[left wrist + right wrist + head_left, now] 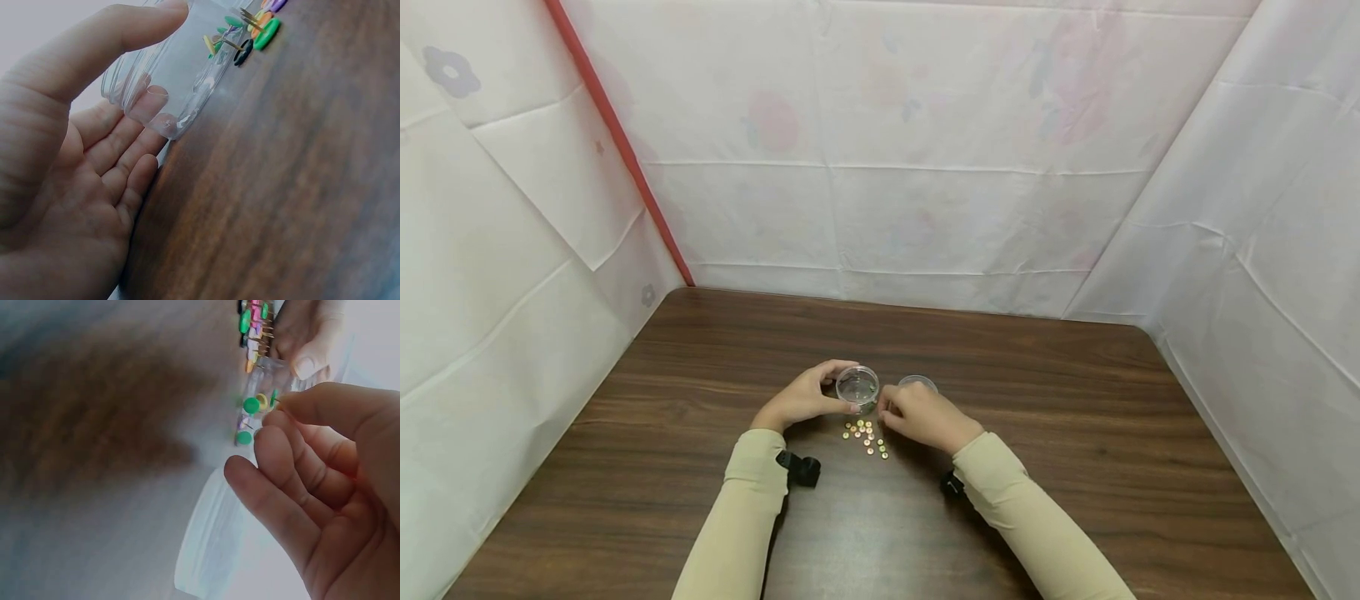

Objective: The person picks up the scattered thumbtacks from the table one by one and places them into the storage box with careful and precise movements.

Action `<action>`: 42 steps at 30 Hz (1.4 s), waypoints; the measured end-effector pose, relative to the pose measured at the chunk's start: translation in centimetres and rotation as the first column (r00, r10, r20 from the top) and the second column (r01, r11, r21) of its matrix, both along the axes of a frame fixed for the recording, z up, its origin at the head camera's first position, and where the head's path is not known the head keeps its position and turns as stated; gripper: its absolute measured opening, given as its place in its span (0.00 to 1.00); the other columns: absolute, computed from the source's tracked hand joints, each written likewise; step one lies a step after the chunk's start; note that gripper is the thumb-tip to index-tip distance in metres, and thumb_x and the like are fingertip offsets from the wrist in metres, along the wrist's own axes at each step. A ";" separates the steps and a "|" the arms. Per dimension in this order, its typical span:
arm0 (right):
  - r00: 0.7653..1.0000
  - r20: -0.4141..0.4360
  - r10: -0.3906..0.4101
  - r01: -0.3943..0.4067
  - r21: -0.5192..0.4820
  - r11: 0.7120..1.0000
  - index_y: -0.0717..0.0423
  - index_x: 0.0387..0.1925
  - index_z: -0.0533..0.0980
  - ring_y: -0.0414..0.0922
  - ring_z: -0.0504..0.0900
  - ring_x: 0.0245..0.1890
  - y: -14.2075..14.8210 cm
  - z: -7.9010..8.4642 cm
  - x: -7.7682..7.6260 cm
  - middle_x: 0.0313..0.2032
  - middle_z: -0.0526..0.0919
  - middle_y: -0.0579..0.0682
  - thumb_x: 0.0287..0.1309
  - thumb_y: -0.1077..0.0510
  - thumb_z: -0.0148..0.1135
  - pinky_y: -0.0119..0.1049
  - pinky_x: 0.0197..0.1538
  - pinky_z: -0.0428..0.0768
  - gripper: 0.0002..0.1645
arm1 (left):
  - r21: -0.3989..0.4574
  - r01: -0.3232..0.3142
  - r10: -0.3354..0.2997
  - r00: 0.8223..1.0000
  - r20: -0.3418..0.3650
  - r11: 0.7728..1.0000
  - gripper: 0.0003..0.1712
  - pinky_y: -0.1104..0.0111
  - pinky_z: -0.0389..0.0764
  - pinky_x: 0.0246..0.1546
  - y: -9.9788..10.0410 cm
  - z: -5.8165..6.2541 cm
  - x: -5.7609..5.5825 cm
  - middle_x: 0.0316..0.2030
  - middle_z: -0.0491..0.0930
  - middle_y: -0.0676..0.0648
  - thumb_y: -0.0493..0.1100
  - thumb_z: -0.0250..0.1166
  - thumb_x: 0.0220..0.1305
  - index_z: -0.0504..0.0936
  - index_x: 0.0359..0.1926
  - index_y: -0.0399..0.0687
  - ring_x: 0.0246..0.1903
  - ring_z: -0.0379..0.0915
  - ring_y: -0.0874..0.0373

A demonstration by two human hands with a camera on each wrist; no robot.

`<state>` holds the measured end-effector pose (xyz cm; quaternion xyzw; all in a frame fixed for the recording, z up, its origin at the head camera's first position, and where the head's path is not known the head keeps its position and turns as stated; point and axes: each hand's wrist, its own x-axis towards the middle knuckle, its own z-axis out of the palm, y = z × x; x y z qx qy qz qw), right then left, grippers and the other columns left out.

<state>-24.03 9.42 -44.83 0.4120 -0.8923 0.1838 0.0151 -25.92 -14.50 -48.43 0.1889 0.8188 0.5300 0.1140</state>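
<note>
My left hand (805,396) grips a clear plastic jar (856,383), its thumb on the near side and fingers round the far side. The jar lies tilted in the left wrist view, touching or close to the table. A few coloured thumbtacks (234,22) show through its wall. Beside the jar is my right hand (927,415), thumb and fingertip pinching a green thumbtack (274,398) by what looks like its pin. Loose thumbtacks (863,431) lie pins up on the table in front of the jar; in the right wrist view they are green, pink, yellow and black.
A clear round lid (919,382) rests on the brown wooden table (1060,467), just behind my right hand. White patterned cloth (917,208) hangs along the back and both sides. A dark wrist camera (805,472) is strapped on the left sleeve.
</note>
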 end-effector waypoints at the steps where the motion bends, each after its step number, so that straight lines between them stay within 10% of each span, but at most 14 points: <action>1: 1.000 -0.001 -0.006 0.006 -0.008 1.000 0.48 0.30 0.76 0.31 0.70 0.20 0.0 0.1 -0.1 0.22 0.76 0.38 0.60 0.58 0.57 0.28 0.25 0.73 0.03 | 0.001 0.002 -0.002 1.000 -0.001 1.000 0.41 0.51 0.72 0.50 0.0 0.0 0.0 0.49 0.76 0.49 0.47 0.76 0.45 0.69 0.62 0.60 0.47 0.70 0.58; 15: 0.993 -0.081 -0.084 0.069 -0.171 0.983 0.48 0.34 0.75 0.31 0.69 0.19 -0.5 1.2 -0.6 0.23 0.75 0.37 0.60 0.57 0.56 0.27 0.22 0.71 0.02 | 0.004 0.015 -0.015 1.000 -0.004 1.000 0.40 0.52 0.73 0.49 -0.2 -0.2 -0.2 0.50 0.75 0.50 0.46 0.75 0.46 0.68 0.61 0.62 0.47 0.70 0.57; 42: 0.997 -0.002 -0.078 0.078 -0.089 0.993 0.50 0.37 0.75 0.32 0.65 0.13 -3.1 0.9 -0.8 0.21 0.74 0.40 0.64 0.56 0.53 0.25 0.16 0.66 0.05 | -0.031 -0.001 0.002 1.000 0.027 1.000 0.41 0.51 0.71 0.51 -0.2 0.1 0.0 0.53 0.73 0.51 0.53 0.74 0.46 0.67 0.62 0.66 0.50 0.67 0.57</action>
